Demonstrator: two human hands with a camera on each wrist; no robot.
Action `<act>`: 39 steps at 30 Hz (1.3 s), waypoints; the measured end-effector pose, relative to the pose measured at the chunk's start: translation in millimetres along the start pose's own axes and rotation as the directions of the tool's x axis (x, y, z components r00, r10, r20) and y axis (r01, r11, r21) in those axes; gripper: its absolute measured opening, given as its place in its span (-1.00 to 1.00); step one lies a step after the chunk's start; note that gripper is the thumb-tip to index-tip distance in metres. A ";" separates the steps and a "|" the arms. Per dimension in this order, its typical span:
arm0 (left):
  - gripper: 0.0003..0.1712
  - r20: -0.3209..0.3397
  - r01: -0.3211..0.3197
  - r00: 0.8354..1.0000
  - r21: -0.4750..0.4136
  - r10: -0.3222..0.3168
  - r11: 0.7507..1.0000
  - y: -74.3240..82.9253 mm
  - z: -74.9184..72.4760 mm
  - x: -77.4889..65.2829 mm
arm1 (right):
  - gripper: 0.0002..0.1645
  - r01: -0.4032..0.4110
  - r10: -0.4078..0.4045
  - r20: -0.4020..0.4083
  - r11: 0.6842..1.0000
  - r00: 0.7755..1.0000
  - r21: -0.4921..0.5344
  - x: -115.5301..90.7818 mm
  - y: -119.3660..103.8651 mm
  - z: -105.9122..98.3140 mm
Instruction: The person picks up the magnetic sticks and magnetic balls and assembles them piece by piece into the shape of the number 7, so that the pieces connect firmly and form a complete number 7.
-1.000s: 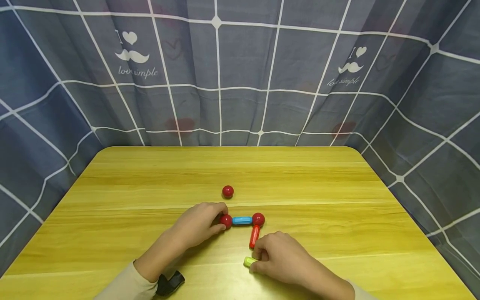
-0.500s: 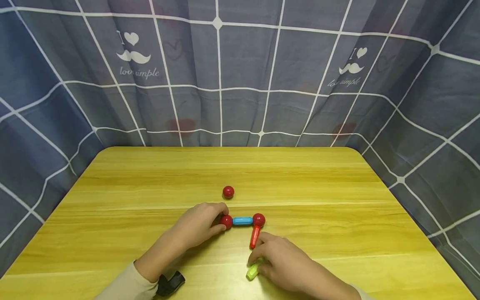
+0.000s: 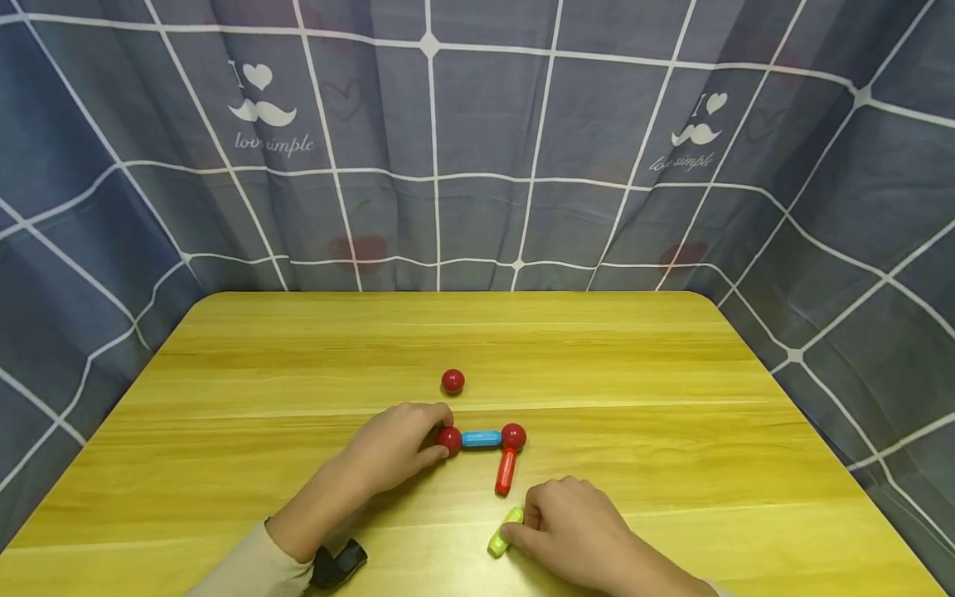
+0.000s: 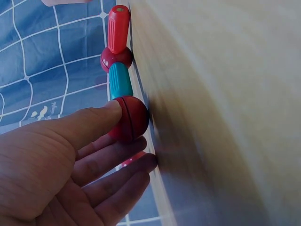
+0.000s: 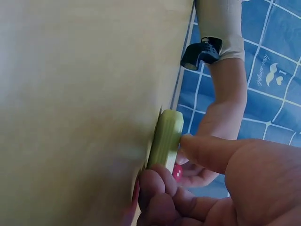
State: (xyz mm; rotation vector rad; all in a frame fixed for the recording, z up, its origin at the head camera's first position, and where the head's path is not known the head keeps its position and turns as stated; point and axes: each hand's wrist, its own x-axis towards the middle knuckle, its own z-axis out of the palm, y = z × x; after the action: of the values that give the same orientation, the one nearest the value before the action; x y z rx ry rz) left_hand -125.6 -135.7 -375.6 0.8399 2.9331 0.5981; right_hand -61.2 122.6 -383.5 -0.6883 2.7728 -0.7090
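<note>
My left hand (image 3: 391,448) pinches a red ball (image 3: 449,441) at the left end of a joined chain. From that ball a blue rod (image 3: 481,439) runs right to a second red ball (image 3: 513,436). A red rod (image 3: 506,472) extends from there toward me; its free end shows a small metal disc in the left wrist view. My right hand (image 3: 578,531) pinches a yellow-green rod (image 5: 165,139) between thumb and curled fingers, slanted low over the table just nearer me than the red rod. The fingers partly hide its far end.
A loose red ball (image 3: 453,381) lies on the wooden table (image 3: 298,348) behind the chain. A black wrist-worn device (image 3: 338,565) sits at my left cuff. A grey-blue checked curtain (image 3: 477,149) stands along the back and both sides.
My right hand has turned the yellow-green rod from nearly crosswise to a slant and shifted slightly away from the red rod. The left hand and the chain stay in place.
</note>
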 end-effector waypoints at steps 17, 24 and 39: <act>-0.77 -0.005 -0.012 1.000 0.003 0.012 1.000 0.8 1.8 1.6 | -0.63 0.038 -0.038 0.000 0.998 0.999 0.044 13.6 -2.4 1.5; -0.76 -0.001 -0.009 1.000 0.005 0.009 1.000 1.2 2.4 1.7 | -0.64 0.033 -0.033 0.003 0.998 0.999 0.053 15.3 -1.5 0.4; -0.80 -0.008 -0.001 1.000 0.036 0.002 0.999 -0.2 3.1 2.4 | -0.67 0.035 -0.036 0.007 0.996 0.999 0.086 23.1 0.3 -0.3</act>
State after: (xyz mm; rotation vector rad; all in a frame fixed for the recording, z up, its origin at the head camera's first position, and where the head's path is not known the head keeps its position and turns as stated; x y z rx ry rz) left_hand -127.3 -133.5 -378.3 0.8451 2.9589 0.5512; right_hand -81.5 111.8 -385.2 -0.7236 2.7110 -0.8245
